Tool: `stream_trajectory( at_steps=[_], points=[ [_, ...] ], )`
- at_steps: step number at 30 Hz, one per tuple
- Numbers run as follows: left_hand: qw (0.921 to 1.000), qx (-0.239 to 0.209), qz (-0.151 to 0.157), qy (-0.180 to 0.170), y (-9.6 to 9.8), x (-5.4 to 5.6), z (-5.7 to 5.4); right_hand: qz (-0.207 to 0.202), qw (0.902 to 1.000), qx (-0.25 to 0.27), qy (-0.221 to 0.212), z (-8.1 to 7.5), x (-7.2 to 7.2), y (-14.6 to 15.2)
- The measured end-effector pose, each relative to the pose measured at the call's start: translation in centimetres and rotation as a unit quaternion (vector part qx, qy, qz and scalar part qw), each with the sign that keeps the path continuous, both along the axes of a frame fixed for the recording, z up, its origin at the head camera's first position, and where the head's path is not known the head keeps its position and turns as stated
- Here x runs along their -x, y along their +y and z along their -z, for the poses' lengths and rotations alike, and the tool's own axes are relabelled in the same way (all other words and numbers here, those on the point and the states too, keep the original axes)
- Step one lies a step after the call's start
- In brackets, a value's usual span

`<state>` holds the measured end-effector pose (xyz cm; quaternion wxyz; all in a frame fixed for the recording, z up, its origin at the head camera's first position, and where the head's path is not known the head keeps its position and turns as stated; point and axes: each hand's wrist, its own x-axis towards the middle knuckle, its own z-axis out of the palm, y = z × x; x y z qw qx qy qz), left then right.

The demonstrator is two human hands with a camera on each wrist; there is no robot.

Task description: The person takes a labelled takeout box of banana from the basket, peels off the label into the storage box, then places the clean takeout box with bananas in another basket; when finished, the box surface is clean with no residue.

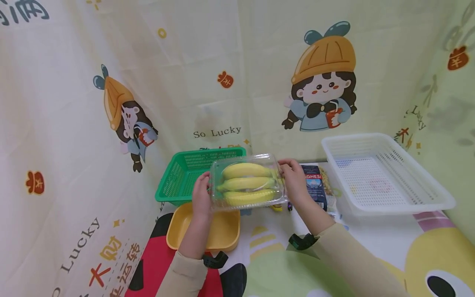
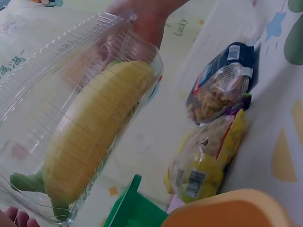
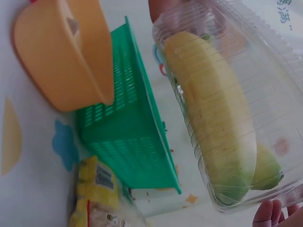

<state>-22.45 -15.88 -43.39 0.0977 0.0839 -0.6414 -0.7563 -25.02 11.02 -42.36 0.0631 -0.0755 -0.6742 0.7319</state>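
Note:
A clear plastic clamshell box (image 1: pixel 217 202) with three yellow bananas (image 1: pixel 248 183) inside is held up in the air, its lid closed. My left hand (image 1: pixel 201 200) grips its left end; my right hand (image 1: pixel 295 181) grips the right end. Through the box wall in the left wrist view, one banana (image 2: pixel 97 137) shows its greenish tips, and a few left fingertips (image 2: pixel 23 218) appear at the corner. The right wrist view has a banana (image 3: pixel 215 113) close up, with right fingertips (image 3: pixel 270 213) at the box's lower edge.
Behind the box to the left stands a green mesh basket (image 1: pixel 178 173), with an orange-yellow tub (image 1: pixel 231 231) in front of it. A white basket (image 1: pixel 386 206) stands at the right, beside a dark food bag (image 1: pixel 315 189). A yellow snack bag (image 2: pixel 201 163) lies near the dark one.

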Motion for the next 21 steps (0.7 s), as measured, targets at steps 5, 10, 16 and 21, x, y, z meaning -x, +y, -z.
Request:
stream_trajectory(
  at_steps=[5,10,16,21],
  points=[
    [0.9990,0.028,-0.035,0.000,-1.4,1.3,-0.3,-0.018,0.9998,0.008,0.006,-0.4,0.7,-1.1],
    [0.9985,0.025,-0.048,0.004,-2.7,2.6,-0.7,-0.046,0.9988,0.008,0.011,-0.8,1.3,-2.2],
    [0.9966,-0.009,-0.081,0.005,-4.7,3.9,-1.2,-0.072,0.9974,0.003,0.010,-1.2,2.2,-3.7],
    [0.9926,-0.003,-0.121,0.004,-6.6,5.0,-1.5,-0.095,0.9953,0.002,0.019,-1.7,2.9,-5.1]
  ],
)
